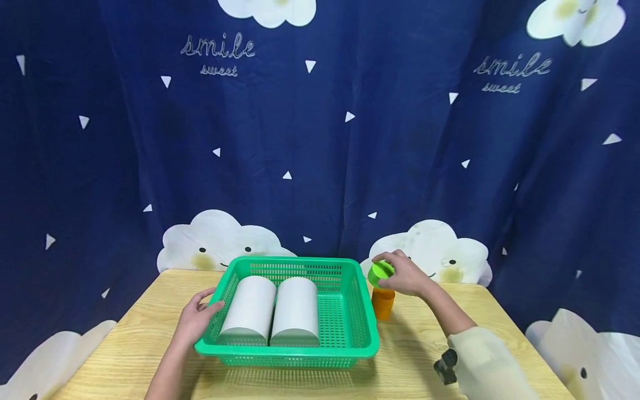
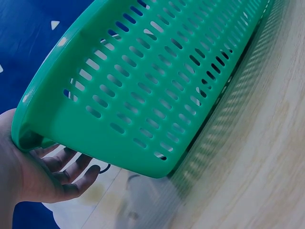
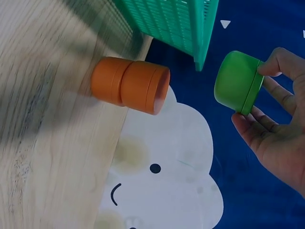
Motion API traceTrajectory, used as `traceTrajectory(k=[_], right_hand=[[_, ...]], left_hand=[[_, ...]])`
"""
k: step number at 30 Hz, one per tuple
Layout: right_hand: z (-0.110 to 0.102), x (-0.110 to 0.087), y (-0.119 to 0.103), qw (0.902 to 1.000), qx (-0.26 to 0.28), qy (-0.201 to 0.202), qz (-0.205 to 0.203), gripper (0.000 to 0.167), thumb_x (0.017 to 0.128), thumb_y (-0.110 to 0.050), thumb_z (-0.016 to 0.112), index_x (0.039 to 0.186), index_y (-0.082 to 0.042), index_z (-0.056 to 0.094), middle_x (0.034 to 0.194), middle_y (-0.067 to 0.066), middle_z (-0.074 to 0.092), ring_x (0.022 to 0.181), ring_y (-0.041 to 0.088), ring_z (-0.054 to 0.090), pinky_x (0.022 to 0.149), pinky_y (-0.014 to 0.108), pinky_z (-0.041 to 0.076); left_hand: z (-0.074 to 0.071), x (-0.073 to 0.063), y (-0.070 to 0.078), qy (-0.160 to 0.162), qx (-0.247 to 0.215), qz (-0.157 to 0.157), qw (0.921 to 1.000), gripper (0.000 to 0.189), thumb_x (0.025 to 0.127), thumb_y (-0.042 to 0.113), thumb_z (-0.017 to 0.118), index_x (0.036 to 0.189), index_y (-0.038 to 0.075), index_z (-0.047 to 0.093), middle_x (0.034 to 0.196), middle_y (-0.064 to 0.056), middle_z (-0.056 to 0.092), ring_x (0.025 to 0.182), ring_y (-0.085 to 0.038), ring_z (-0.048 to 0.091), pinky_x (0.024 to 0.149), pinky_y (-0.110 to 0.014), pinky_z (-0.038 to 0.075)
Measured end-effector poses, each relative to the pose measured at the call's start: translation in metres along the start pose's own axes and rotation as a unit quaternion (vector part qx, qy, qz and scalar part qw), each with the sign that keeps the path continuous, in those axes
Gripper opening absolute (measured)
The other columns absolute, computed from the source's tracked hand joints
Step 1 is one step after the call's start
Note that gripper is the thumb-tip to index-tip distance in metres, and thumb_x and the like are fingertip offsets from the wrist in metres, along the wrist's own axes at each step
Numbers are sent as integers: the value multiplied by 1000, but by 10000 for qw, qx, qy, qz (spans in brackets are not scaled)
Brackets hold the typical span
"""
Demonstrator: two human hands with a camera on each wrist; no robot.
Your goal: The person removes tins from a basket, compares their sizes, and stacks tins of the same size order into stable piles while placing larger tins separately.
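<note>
My right hand (image 1: 406, 275) pinches a small bright green cup (image 3: 237, 82) between thumb and fingertips. It is held above two stacked orange cups (image 3: 129, 85), apart from them. The orange stack (image 1: 383, 306) stands on the table just right of a green plastic basket (image 1: 290, 351). At the basket's left side, my left hand (image 1: 196, 318) grips the rim, the thumb over the edge. The left wrist view shows the fingers (image 2: 71, 171) loosely bent below the rim of the basket (image 2: 119, 81). Inside the basket lie two white half-round blocks (image 1: 250, 308), side by side in its left and middle part.
Underneath is a light wooden table (image 1: 430, 355). A dark blue curtain (image 1: 320, 139) with white clouds and triangles hangs behind the far edge. Bare basket floor (image 1: 331, 319) shows right of the white blocks. A small black object (image 1: 446, 365) is by the right sleeve.
</note>
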State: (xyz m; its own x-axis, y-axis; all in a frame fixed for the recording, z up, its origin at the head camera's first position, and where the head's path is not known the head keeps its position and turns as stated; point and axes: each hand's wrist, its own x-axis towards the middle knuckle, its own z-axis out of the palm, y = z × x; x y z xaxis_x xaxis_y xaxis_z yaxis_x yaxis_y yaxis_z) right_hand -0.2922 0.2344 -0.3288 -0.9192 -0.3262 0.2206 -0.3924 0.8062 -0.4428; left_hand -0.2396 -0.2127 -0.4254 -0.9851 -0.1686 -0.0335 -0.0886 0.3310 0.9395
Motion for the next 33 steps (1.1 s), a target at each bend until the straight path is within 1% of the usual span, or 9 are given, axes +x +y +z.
traceTrajectory(k=[6, 14, 23, 27, 33], right_hand=[[0, -1, 4, 9999, -112, -19, 99, 48, 69, -15, 70, 115, -8, 61, 104, 17, 52, 85, 24, 48, 66, 28, 37], [-1, -3, 8, 9997, -209, -20, 117, 48, 69, -14, 70, 115, -6, 62, 102, 17, 52, 87, 26, 48, 68, 28, 38], [3, -4, 18, 9994, -237, -36, 264, 49, 69, -14, 69, 117, -6, 62, 107, 19, 52, 89, 26, 49, 71, 31, 41], [6, -4, 22, 9992, -248, -86, 317, 49, 70, -13, 69, 118, -5, 61, 109, 20, 52, 91, 27, 50, 72, 34, 42], [8, -4, 22, 9988, -275, -114, 399, 50, 70, -12, 69, 119, -5, 61, 110, 21, 51, 92, 28, 50, 74, 36, 44]], left_hand=[[0, 0, 0, 13, 16, -8, 10000, 60, 94, 29, 53, 142, 2, 30, 126, -34, 49, 87, -21, 64, 69, -36, 55], [0, 0, -1, -10, -6, -13, 10000, 60, 94, 28, 53, 142, 2, 30, 126, -34, 49, 87, -22, 64, 70, -37, 55], [0, 2, 0, 24, -17, -1, 10000, 60, 93, 28, 54, 142, 2, 31, 124, -33, 52, 85, -20, 64, 69, -35, 54], [0, 2, -1, 4, -2, -33, 10000, 60, 93, 29, 54, 142, 3, 31, 126, -34, 50, 87, -21, 64, 70, -35, 54], [0, 2, -2, 10, -2, -42, 10000, 60, 93, 29, 54, 142, 3, 30, 128, -34, 49, 89, -22, 64, 70, -36, 55]])
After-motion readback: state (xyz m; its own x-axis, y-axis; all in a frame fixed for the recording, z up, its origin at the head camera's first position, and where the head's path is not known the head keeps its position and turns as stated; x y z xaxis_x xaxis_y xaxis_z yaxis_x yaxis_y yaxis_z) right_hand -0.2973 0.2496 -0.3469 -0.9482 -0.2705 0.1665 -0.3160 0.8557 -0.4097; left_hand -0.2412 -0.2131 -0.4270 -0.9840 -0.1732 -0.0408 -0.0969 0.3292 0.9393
